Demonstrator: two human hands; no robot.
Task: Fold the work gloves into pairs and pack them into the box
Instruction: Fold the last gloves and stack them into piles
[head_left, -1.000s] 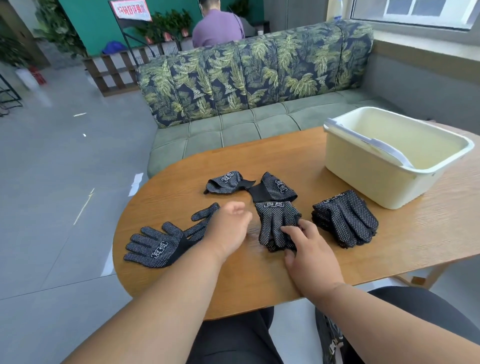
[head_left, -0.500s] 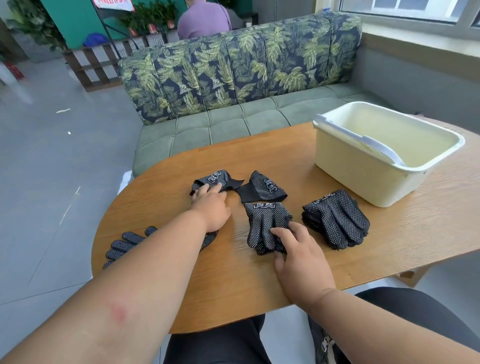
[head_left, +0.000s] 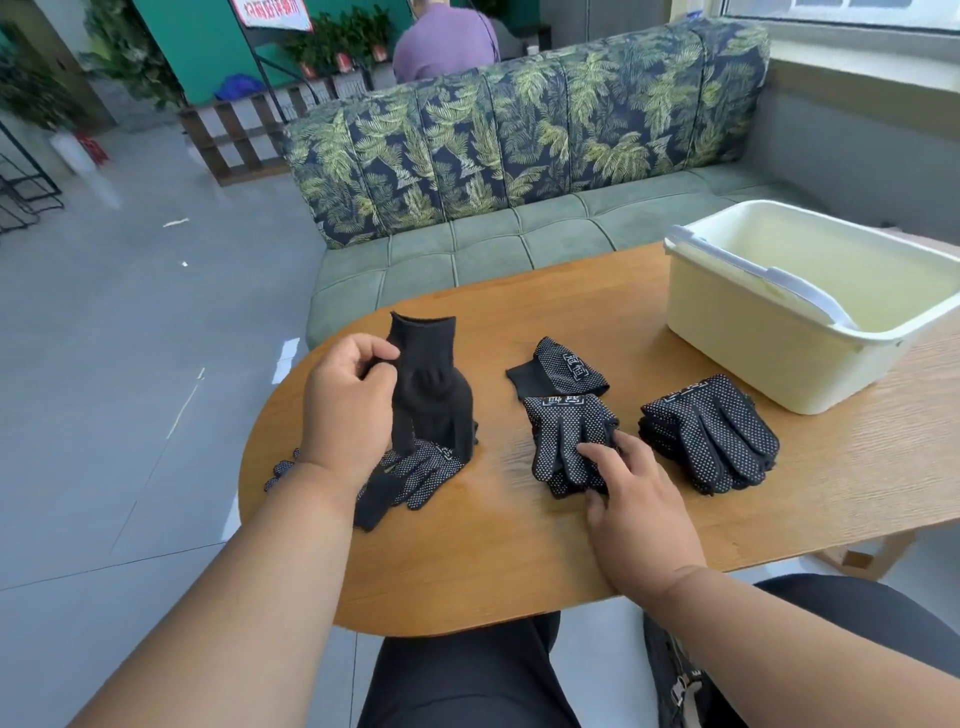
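Loose glove now lifted off the table

The glove (head_left: 431, 395), flat a moment ago, hangs cuff-up pinched in the left hand (head_left: 345, 402); the right hand (head_left: 631, 499) rests open-fingered on the middle glove (head_left: 569, 441), so pairing looks next; box (head_left: 727, 332) holds none.

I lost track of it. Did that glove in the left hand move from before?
Yes. The glove went up and toward the person: it lay flat beside the folded glove, and now the left hand holds it upright off the table.
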